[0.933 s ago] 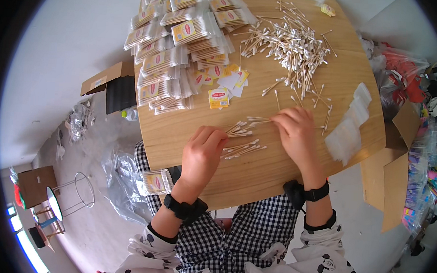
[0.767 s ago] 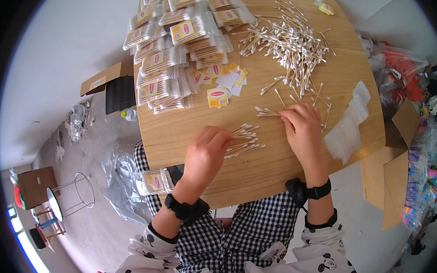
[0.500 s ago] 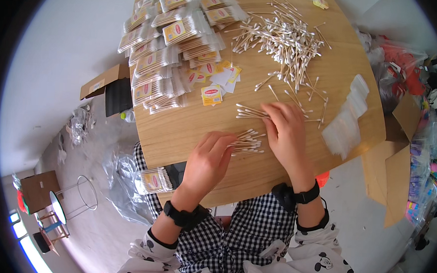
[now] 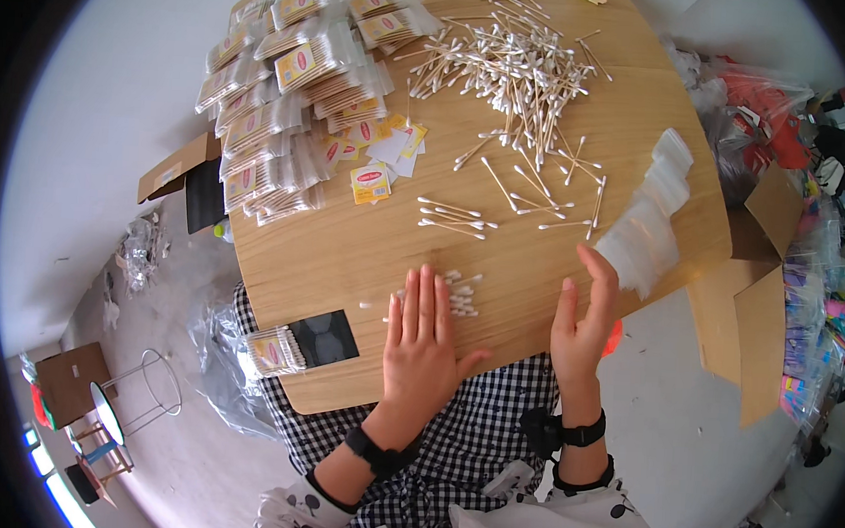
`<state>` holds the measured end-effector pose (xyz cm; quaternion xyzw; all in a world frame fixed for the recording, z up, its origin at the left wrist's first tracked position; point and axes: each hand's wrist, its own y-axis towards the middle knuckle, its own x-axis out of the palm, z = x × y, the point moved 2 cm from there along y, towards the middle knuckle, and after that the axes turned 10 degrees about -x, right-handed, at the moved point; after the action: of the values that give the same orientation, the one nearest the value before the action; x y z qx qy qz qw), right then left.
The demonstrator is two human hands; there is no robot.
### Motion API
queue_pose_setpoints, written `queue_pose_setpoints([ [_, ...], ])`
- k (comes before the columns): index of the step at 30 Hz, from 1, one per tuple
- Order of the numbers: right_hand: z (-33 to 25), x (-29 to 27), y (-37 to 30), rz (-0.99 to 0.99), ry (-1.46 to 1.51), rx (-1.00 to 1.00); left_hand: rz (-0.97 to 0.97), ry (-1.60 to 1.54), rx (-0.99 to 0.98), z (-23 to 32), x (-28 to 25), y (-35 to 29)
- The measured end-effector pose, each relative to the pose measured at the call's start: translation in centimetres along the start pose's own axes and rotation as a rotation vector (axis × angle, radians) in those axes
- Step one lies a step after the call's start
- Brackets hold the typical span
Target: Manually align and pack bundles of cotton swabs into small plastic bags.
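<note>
Fingers stretched out, my left hand point(image 4: 423, 345) lies flat over a small bunch of cotton swabs point(image 4: 465, 295); their white tips stick out on both sides of it. My right hand point(image 4: 584, 325) holds nothing. Its thumb and forefinger are spread apart at the table's near right, beside a fanned stack of clear plastic bags point(image 4: 646, 236). A few loose swabs point(image 4: 452, 218) lie side by side beyond my left hand. Farther back spreads a big heap of cotton swabs point(image 4: 523, 78), with several strays nearer to me.
Filled swab packets point(image 4: 304, 71) are piled at the table's far left. Yellow and white cards point(image 4: 370, 182) lie beside them. At the near left edge, a swab packet point(image 4: 275, 350) rests against a flat black object point(image 4: 325, 338). An open cardboard box point(image 4: 735, 309) stands off the right edge.
My left hand has flattened onto the swab bunch. My right hand has left the loose swabs and moved nearer to me and toward the plastic bags. The view has shifted slightly.
</note>
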<state>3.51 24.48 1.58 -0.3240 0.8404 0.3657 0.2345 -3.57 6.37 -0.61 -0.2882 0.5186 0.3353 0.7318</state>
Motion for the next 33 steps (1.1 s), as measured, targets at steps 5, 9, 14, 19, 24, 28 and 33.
queue_pose_setpoints([
  [5, -0.8, 1.1, 0.1, -0.068, 0.026, -0.026, -0.064, 0.028, 0.039, -0.6, -0.6, -2.6],
  [9, -2.1, 2.4, -0.6, -0.130, -0.005, -0.113, -0.061, 0.012, 0.028, -0.6, -1.0, -0.6],
  [14, -3.7, 3.3, -1.6, -0.193, 0.040, -0.126, 0.037, 0.040, 0.009, -2.0, -1.7, 2.4],
  [19, -4.0, 4.5, -2.4, -0.238, 0.029, -0.131, 0.034, 0.084, 0.021, -2.0, -1.1, 1.2],
  [24, -4.4, 5.0, -2.2, -0.214, 0.054, -0.129, -0.022, 0.046, 0.035, -1.4, -1.1, -1.3],
  [28, -4.0, 5.2, -1.5, -0.215, 0.081, -0.183, -0.062, -0.016, 0.011, -1.5, -2.1, -1.3],
  [33, -3.3, 4.6, -0.5, -0.276, 0.029, -0.180, 0.001, -0.123, -0.068, -2.7, -3.3, -1.4],
])
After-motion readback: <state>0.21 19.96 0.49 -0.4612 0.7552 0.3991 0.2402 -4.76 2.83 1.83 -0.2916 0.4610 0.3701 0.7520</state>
